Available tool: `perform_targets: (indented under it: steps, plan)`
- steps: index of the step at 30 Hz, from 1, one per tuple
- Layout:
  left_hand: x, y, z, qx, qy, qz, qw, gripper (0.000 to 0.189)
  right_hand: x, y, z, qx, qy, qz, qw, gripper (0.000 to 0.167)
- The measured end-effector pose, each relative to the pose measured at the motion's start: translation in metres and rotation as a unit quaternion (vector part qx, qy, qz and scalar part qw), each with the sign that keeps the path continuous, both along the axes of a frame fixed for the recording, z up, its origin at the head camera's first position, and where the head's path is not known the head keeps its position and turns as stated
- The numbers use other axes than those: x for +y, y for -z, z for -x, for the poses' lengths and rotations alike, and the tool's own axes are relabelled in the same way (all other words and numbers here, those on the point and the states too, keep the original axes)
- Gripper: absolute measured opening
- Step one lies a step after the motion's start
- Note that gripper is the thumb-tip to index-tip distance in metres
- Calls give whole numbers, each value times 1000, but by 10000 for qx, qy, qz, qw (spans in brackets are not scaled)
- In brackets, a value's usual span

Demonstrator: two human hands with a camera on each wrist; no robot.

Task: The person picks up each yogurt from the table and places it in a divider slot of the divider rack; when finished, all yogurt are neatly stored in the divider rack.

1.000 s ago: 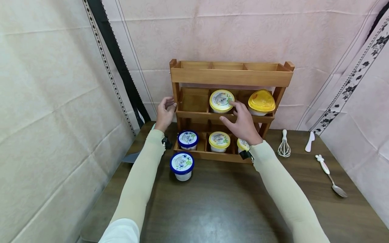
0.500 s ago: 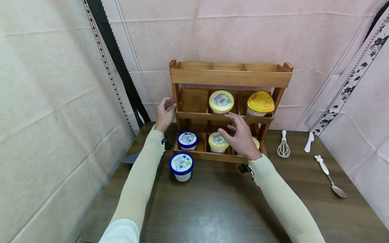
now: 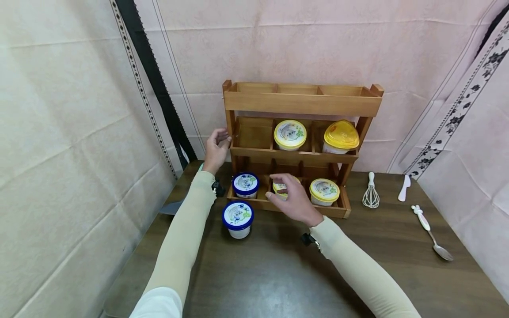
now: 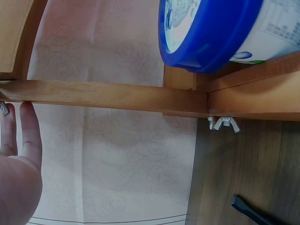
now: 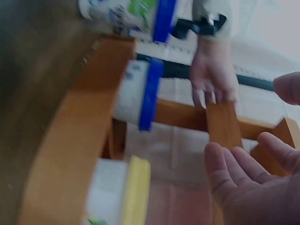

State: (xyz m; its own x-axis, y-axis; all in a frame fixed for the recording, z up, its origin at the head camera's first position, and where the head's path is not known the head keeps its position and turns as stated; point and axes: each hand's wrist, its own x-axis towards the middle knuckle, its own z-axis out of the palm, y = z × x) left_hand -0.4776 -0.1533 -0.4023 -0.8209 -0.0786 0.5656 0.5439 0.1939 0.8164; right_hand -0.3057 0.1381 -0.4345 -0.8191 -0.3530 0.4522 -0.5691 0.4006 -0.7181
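My left hand [image 3: 216, 150] is at the left side of the wooden rack [image 3: 300, 105]; in the left wrist view its extended fingers [image 4: 31, 136] touch the side post. The right hand [image 3: 293, 198] hangs in front of the bottom tier, fingers and thumb spread apart, holding nothing. It partly covers a yellow-lidded tub [image 3: 279, 186]. One blue-lidded tub [image 3: 245, 184] sits in the bottom left compartment, and another blue-lidded tub [image 3: 237, 217] stands on the table before the rack. A third yellow-lidded tub [image 3: 324, 191] fills the bottom right compartment.
On the middle tier are a yellow-lidded tub [image 3: 290, 134] and a tub with a domed yellow lid [image 3: 341, 136]. A whisk [image 3: 371, 192], a white-handled spreader [image 3: 404, 188] and a spoon [image 3: 433, 232] lie at the right. Cloth [image 3: 318, 39] hangs behind the rack.
My right hand has left the yellow-lidded tub on the middle tier and moved down and left, uncovering the bottom right tub. The left hand has stayed at the rack's side.
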Motion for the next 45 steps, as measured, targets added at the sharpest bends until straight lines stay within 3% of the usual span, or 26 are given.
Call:
perform_targets:
  steps: [7, 15, 25, 29, 32, 36, 41, 45]
  plan:
    - [0, 0, -1, -51, 20, 34, 10000, 30, -17, 22, -7, -39, -183, -506, 9985, 51]
    - [0, 0, -2, -86, 34, -1, 10000, 30, -30, 37, -12, -297, -519, -593, 9964, 51]
    - [3, 0, 0, -112, 3, -71, 9999, 32, -42, 49, -14, -407, -1017, -836, 9905, 66]
    - [6, -7, -9, -126, 61, -120, 9998, 31, -46, 53, -14, -485, -1103, -924, 9884, 72]
    - [6, -8, -8, -158, 70, -139, 9998, 33, -49, 57, -14, -529, -1167, -958, 9871, 74]
    - [2, -1, 1, -157, 28, -109, 9998, 33, -52, 60, -12, -640, -1254, -1059, 9844, 75]
    - [1, 0, 1, -117, 69, -148, 9998, 31, -55, 62, -9, -891, -1252, -1120, 9818, 77]
    - [1, 0, 0, -54, 114, -140, 9998, 30, -56, 63, -7, -856, -1176, -1030, 9840, 71]
